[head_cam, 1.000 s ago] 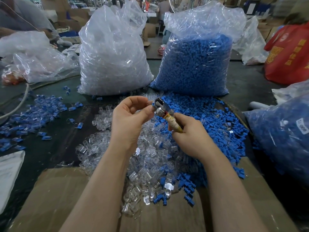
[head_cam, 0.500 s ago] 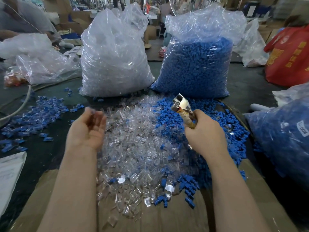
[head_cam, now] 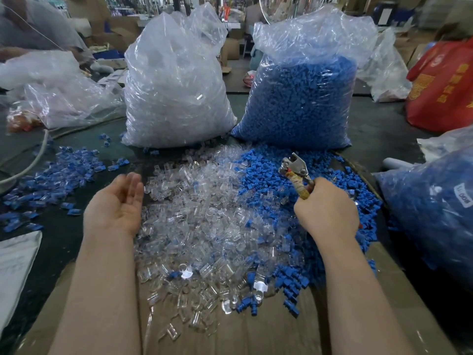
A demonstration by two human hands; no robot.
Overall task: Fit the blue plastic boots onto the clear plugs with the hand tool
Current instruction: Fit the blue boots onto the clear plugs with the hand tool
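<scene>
A heap of clear plugs (head_cam: 204, 221) covers the middle of the table, with a heap of blue boots (head_cam: 266, 175) against its right side. My right hand (head_cam: 327, 211) grips the taped handle of the metal hand tool (head_cam: 294, 167), whose jaws point up and away over the blue boots. My left hand (head_cam: 117, 203) hovers at the left edge of the clear heap, palm turned up, fingers straight, holding nothing. A spread of fitted blue-and-clear pieces (head_cam: 51, 180) lies to its left.
Two tall plastic sacks stand behind the heaps: a sack of clear plugs (head_cam: 176, 80) and a sack of blue boots (head_cam: 304, 98). Another blue-filled bag (head_cam: 432, 213) lies at the right. Cardboard (head_cam: 230, 334) covers the near table. A red bag (head_cam: 442, 85) sits far right.
My hands have come apart from the tool's jaws. The left hand swung left and opened, palm up, near the fitted pieces. The right hand moved right with the tool.
</scene>
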